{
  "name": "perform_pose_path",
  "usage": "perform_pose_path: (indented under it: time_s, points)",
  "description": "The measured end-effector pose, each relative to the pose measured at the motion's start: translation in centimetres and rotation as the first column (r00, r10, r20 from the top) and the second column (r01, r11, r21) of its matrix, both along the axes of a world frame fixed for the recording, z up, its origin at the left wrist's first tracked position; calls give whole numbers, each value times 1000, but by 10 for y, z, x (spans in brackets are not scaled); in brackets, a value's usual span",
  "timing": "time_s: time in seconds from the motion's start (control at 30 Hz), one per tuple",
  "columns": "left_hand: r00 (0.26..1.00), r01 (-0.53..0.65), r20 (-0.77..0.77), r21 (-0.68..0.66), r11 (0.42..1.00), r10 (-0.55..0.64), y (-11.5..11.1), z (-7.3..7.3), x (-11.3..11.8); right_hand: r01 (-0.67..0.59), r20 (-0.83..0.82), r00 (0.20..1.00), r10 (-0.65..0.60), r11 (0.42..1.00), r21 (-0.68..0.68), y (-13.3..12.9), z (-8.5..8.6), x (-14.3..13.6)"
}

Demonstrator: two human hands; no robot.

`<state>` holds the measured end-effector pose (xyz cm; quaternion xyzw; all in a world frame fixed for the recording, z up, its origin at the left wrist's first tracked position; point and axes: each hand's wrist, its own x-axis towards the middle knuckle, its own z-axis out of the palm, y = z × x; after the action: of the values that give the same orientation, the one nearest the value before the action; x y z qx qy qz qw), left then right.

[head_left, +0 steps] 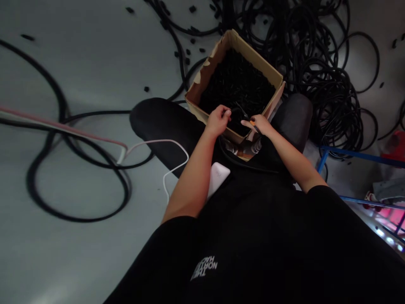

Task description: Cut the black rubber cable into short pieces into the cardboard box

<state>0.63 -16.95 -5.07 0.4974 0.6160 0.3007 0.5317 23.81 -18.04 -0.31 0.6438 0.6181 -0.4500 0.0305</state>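
Observation:
My left hand (218,120) is closed on the end of a black rubber hose (234,110) over the near side of a cardboard box (259,55). In my right hand (261,125) are cutters (252,123) with orange and black handles; their dark jaws point toward the hose by my left fingers. Whether the jaws touch the hose cannot be made out. Many short black pieces (237,80) fill much of the box, which sits between my knees. My fingers hide part of the hose and of the handles.
A large tangle of black hose (329,88) lies beyond the box to the right. Looser hose loops (79,219) and scattered black bits (146,89) are on the grey floor. A white power bank (218,175) with a cable rests on my lap. A blue metal frame (363,154) stands at right.

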Motion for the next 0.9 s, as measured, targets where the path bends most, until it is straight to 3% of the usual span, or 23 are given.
perform_pose_path:
  time_s: [0.13, 0.3, 0.5, 0.63, 0.7, 0.83, 0.9]
  points:
    - [995, 96, -15, 13, 995, -96, -4, 6, -3, -52, -38, 998, 50, 997, -56, -4, -8, 4]
    - [965, 256, 49, 25, 966, -257, -8, 14, -9, -7, -173, 985, -1, 999, -42, -2, -19, 11]
    - [982, 112, 164, -111, 987, -93, -5, 8, -11, -10, -96, 995, 11, 1000, 9, 3, -9, 14]
    - [976, 29, 216, -255, 966, 28, -6, 12, -12, -25, -89, 996, 25, 1000, -4, 2, -5, 15]
    - [978, 61, 210, -303, 951, 4, -8, 17, -11, -53, -114, 992, 51, 999, -10, 2, -7, 16]
    - [967, 223, 201, -371, 902, -157, -11, 27, -11, -91, -209, 974, 85, 996, -22, 4, -11, 17]
    - [966, 235, 198, -385, 893, -169, -10, 28, -12, -85, -192, 978, 82, 996, -9, 5, -13, 19]
